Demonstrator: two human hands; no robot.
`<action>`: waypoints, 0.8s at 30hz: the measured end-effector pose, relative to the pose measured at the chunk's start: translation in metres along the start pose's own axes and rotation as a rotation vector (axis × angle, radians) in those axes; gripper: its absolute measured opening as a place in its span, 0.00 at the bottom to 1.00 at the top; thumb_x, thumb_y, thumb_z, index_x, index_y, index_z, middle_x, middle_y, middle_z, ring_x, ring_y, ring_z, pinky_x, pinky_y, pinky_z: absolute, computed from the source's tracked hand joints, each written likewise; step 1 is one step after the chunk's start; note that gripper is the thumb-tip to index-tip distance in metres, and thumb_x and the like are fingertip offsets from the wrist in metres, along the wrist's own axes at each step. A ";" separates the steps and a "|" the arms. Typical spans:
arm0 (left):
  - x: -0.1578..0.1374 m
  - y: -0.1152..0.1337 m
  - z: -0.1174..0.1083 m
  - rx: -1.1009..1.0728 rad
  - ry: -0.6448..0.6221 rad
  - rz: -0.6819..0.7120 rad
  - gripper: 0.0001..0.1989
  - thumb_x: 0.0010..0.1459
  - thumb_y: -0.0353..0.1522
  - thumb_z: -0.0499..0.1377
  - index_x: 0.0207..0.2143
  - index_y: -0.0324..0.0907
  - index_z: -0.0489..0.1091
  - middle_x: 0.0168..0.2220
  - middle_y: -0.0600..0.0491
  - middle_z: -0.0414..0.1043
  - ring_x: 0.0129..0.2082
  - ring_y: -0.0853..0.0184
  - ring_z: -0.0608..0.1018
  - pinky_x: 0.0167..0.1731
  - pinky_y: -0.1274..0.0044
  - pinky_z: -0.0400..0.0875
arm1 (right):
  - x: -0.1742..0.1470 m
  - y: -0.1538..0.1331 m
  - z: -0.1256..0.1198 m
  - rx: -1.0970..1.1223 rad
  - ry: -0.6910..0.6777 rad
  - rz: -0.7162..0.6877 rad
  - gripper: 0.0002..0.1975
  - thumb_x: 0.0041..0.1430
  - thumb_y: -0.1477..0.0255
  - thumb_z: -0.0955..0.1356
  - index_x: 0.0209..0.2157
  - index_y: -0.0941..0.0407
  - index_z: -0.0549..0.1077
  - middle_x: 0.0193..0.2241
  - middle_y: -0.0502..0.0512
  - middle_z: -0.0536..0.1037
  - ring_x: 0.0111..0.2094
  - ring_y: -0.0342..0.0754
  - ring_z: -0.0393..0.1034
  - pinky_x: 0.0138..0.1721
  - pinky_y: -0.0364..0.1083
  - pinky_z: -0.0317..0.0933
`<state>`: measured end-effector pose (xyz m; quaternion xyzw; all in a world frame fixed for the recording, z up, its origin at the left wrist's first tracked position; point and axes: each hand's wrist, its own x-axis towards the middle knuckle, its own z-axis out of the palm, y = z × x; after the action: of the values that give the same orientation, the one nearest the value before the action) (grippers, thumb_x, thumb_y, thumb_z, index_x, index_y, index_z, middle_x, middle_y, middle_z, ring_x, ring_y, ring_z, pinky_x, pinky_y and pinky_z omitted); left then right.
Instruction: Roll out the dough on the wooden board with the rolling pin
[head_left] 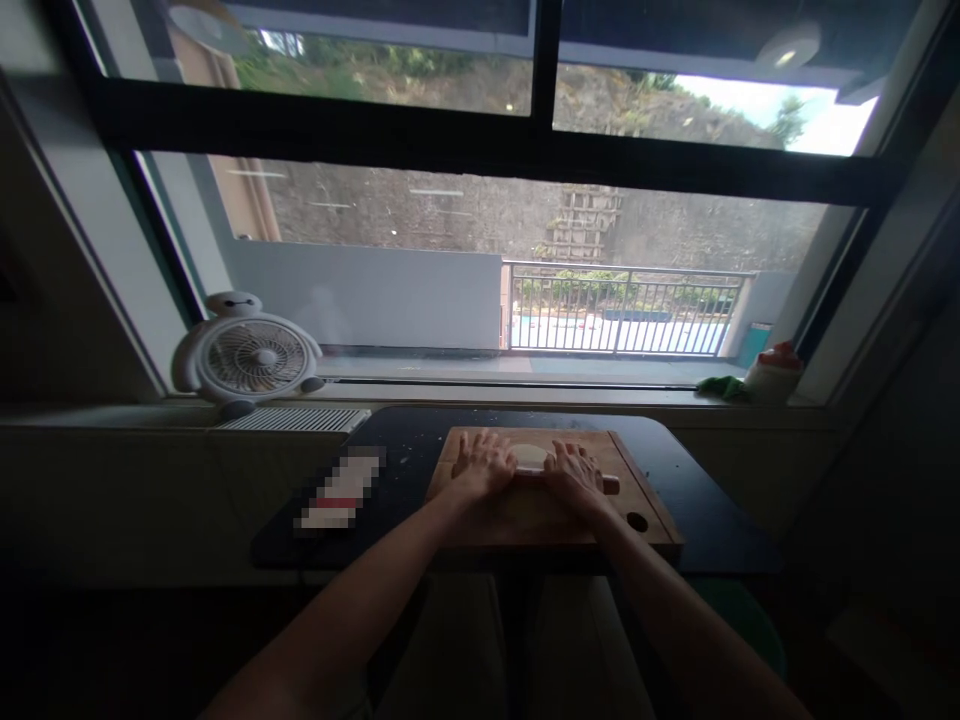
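A wooden rolling pin (532,479) lies across the wooden board (517,530), under both my hands. My left hand (482,460) rests palm down over its left part, fingers stretched forward and apart. Over the right part lies my right hand (576,468), also palm down with its fingers extended. The pin's right end sticks out past that hand; its left end is hidden. Between the hands, just beyond the pin, a pale flat round of dough (530,457) shows on the board. My forearms hide some of the board's near part.
The board lies on a dark table (405,450) with light specks. A blurred-out pale item (341,490) is at the table's left. A white fan (259,358) stands on the sill at left. A bottle (776,372) and a green cloth (721,387) sit on the right.
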<state>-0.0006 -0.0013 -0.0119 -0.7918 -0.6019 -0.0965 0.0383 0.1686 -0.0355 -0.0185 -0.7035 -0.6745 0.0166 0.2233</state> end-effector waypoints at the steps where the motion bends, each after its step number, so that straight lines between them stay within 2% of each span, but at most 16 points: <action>1: -0.007 0.001 0.000 0.001 0.022 0.023 0.25 0.61 0.42 0.40 0.56 0.45 0.60 0.60 0.50 0.57 0.63 0.58 0.51 0.60 0.59 0.32 | -0.008 -0.001 0.000 -0.005 0.021 -0.013 0.22 0.62 0.66 0.54 0.55 0.54 0.60 0.52 0.59 0.67 0.55 0.53 0.54 0.55 0.52 0.43; 4: -0.019 0.004 -0.002 -0.006 0.074 0.052 0.25 0.62 0.42 0.39 0.55 0.44 0.63 0.59 0.50 0.59 0.62 0.58 0.51 0.60 0.59 0.30 | -0.016 -0.002 0.001 -0.018 0.059 -0.028 0.21 0.61 0.67 0.54 0.54 0.52 0.61 0.52 0.57 0.67 0.56 0.52 0.53 0.56 0.52 0.40; 7: -0.013 0.005 -0.006 -0.020 0.073 0.027 0.24 0.61 0.41 0.40 0.53 0.43 0.64 0.58 0.48 0.60 0.61 0.55 0.54 0.59 0.56 0.33 | -0.003 -0.001 0.003 -0.025 0.052 0.003 0.21 0.59 0.68 0.56 0.53 0.54 0.64 0.50 0.58 0.69 0.53 0.53 0.57 0.53 0.52 0.45; 12: 0.023 -0.001 -0.005 -0.042 0.025 -0.019 0.23 0.59 0.42 0.43 0.52 0.44 0.64 0.57 0.46 0.62 0.60 0.54 0.55 0.58 0.54 0.39 | 0.038 0.002 0.008 -0.017 0.014 0.049 0.22 0.57 0.65 0.58 0.52 0.55 0.64 0.47 0.60 0.70 0.49 0.55 0.61 0.47 0.51 0.54; 19: 0.078 -0.014 0.004 -0.047 -0.041 -0.102 0.24 0.56 0.41 0.46 0.52 0.41 0.62 0.55 0.43 0.63 0.60 0.54 0.56 0.56 0.53 0.43 | 0.095 0.007 0.019 -0.015 0.006 0.061 0.20 0.58 0.68 0.58 0.51 0.57 0.64 0.48 0.61 0.68 0.49 0.52 0.61 0.47 0.47 0.54; 24: 0.087 -0.017 0.009 -0.040 -0.075 -0.123 0.24 0.54 0.40 0.48 0.52 0.40 0.62 0.56 0.42 0.61 0.61 0.53 0.54 0.56 0.52 0.42 | 0.104 0.011 0.023 -0.003 -0.023 0.073 0.21 0.56 0.70 0.59 0.52 0.58 0.63 0.48 0.62 0.68 0.48 0.53 0.61 0.46 0.48 0.56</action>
<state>0.0060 0.0875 -0.0039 -0.7571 -0.6482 -0.0808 -0.0061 0.1812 0.0705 -0.0140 -0.7277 -0.6510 0.0320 0.2136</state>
